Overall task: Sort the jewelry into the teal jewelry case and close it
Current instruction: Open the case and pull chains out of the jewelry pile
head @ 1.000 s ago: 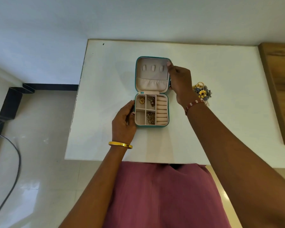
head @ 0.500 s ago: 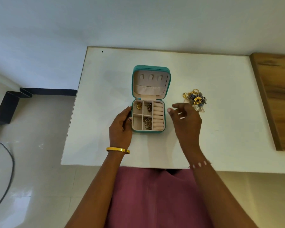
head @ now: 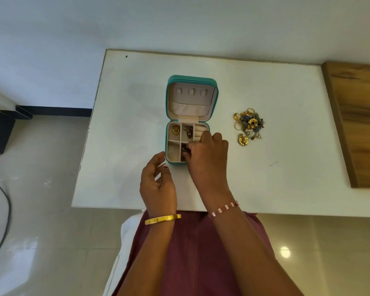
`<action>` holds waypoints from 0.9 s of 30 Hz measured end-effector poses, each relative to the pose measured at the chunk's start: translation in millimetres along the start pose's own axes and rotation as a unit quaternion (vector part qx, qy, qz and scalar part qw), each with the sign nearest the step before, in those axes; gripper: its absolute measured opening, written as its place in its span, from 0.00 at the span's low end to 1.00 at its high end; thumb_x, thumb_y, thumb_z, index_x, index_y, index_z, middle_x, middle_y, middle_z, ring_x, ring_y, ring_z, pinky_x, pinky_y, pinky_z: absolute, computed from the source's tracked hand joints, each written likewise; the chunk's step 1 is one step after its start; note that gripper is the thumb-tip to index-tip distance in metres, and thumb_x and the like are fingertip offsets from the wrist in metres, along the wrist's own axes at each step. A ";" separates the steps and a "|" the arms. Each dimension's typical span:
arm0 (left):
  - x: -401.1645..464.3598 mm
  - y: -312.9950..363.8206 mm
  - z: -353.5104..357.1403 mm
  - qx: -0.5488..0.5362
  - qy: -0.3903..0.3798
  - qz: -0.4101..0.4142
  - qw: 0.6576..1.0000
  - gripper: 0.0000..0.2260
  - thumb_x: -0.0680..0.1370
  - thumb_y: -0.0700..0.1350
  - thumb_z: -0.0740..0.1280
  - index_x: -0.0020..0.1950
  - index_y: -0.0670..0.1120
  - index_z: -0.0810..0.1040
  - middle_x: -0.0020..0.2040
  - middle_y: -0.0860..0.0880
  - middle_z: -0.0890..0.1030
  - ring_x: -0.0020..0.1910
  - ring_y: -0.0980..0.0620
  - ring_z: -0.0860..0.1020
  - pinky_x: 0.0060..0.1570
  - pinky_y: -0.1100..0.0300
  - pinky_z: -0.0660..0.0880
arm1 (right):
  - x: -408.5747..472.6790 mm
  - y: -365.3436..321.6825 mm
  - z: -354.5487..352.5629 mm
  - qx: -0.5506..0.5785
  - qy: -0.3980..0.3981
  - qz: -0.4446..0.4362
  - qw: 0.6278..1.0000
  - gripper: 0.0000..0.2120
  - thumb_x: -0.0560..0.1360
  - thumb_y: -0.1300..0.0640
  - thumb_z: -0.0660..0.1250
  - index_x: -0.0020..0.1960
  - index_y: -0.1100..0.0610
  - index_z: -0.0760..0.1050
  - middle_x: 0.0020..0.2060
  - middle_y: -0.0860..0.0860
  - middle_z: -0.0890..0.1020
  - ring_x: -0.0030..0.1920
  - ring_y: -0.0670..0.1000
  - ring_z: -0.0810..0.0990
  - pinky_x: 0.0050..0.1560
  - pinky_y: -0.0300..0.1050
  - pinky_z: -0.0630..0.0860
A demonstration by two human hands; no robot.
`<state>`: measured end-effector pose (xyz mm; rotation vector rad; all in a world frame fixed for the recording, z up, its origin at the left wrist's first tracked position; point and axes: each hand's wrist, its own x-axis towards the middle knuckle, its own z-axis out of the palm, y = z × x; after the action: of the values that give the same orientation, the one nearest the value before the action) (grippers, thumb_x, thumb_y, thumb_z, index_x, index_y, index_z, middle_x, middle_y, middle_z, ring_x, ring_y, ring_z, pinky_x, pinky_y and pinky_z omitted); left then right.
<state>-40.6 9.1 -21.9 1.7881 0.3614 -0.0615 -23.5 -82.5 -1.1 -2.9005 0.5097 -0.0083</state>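
Observation:
The teal jewelry case [head: 192,79] stands open at the middle of the white table [head: 126,124], its lid upright. A gold heart pendant [head: 175,130] lies in the back-left compartment and a silver piece [head: 188,131] in the one beside it. My right hand [head: 207,161] reaches into the front compartment, its fingertips curled and pinching a dark jewelry piece [head: 183,149]. It hides the front ring rolls. My left hand [head: 158,184] hovers just off the case's front-left corner, fingers loosely curled, holding nothing. A pile of loose jewelry [head: 249,124] lies to the right of the case.
A wooden board [head: 359,124] covers the table's right end. The table's near edge runs just behind my wrists, with my maroon clothing below it. A dark cable [head: 8,210] lies on the tiled floor at left.
My right hand moved from the lid down to the right side of the case, then into the front compartment. My left hand let go of the case's left side and drew back.

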 end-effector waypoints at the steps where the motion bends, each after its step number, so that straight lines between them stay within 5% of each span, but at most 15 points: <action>1: -0.7 -1.5 -0.2 0.006 -0.003 0.009 1.000 0.13 0.77 0.36 0.60 0.54 0.53 0.74 0.53 0.55 0.77 0.54 0.53 0.76 0.44 0.79 0.71 | 1.6 -1.5 -2.9 -0.010 -0.013 -0.004 1.000 0.11 0.76 0.57 0.63 0.57 0.58 0.76 0.58 0.57 0.74 0.58 0.58 0.69 0.54 0.49 0.66; 4: 2.8 -4.6 -1.5 0.023 -0.003 0.037 0.999 0.14 0.76 0.36 0.60 0.52 0.55 0.74 0.53 0.55 0.77 0.54 0.49 0.78 0.45 0.76 0.73 | 5.9 -10.0 -7.2 -0.047 -0.027 -0.021 0.998 0.12 0.75 0.61 0.62 0.57 0.62 0.76 0.58 0.59 0.75 0.61 0.60 0.68 0.57 0.52 0.65; 9: 5.6 -8.0 -1.5 0.028 0.009 0.051 0.998 0.14 0.76 0.36 0.61 0.50 0.56 0.74 0.49 0.56 0.76 0.52 0.47 0.78 0.44 0.71 0.74 | 1.8 -12.7 -2.4 -0.033 -0.015 -0.013 0.999 0.09 0.59 0.65 0.77 0.38 0.63 0.81 0.38 0.60 0.82 0.46 0.62 0.79 0.43 0.51 0.75; 13: 2.2 -7.0 0.9 0.033 0.009 0.065 0.997 0.14 0.76 0.35 0.61 0.48 0.55 0.74 0.47 0.58 0.75 0.48 0.47 0.79 0.42 0.77 0.72 | 4.7 -5.4 4.4 0.020 -0.016 -0.021 0.999 0.08 0.73 0.64 0.66 0.51 0.64 0.77 0.53 0.61 0.79 0.56 0.61 0.73 0.53 0.52 0.69; 16: 2.5 -4.2 -0.6 0.030 0.019 0.081 0.996 0.18 0.75 0.34 0.61 0.46 0.60 0.73 0.45 0.58 0.75 0.46 0.47 0.79 0.42 0.73 0.74 | 5.2 3.5 5.4 0.153 0.033 0.021 0.987 0.06 0.75 0.59 0.64 0.50 0.60 0.77 0.51 0.57 0.78 0.52 0.55 0.72 0.49 0.45 0.66; 20: -0.4 -2.6 -1.2 0.019 0.013 0.112 0.993 0.11 0.75 0.39 0.61 0.47 0.55 0.74 0.45 0.62 0.76 0.46 0.48 0.80 0.45 0.59 0.79 | -1.1 13.7 -14.1 0.443 0.031 0.123 0.887 0.02 0.75 0.60 0.63 0.44 0.56 0.72 0.42 0.52 0.78 0.46 0.50 0.75 0.43 0.30 0.70; 24: -6.0 0.6 1.6 0.012 -0.016 0.161 0.987 0.10 0.74 0.41 0.60 0.49 0.56 0.74 0.45 0.62 0.77 0.44 0.62 0.79 0.43 0.69 0.77 | -11.6 22.2 -39.8 0.633 0.002 0.168 0.756 0.08 0.79 0.62 0.57 0.42 0.54 0.68 0.39 0.52 0.82 0.41 0.50 0.82 0.44 0.40 0.79; 27: -9.2 3.1 4.7 0.027 -0.037 0.199 0.979 0.11 0.74 0.39 0.61 0.52 0.52 0.75 0.48 0.57 0.78 0.48 0.63 0.77 0.46 0.75 0.74 | -20.8 24.8 -54.1 0.695 0.009 0.174 0.698 0.07 0.79 0.61 0.55 0.43 0.57 0.68 0.35 0.51 0.84 0.39 0.50 0.84 0.45 0.44 0.81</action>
<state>-47.8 2.0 -18.0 1.8751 -0.0558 0.1457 -53.6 -108.7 47.7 -1.2814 0.6336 -0.2487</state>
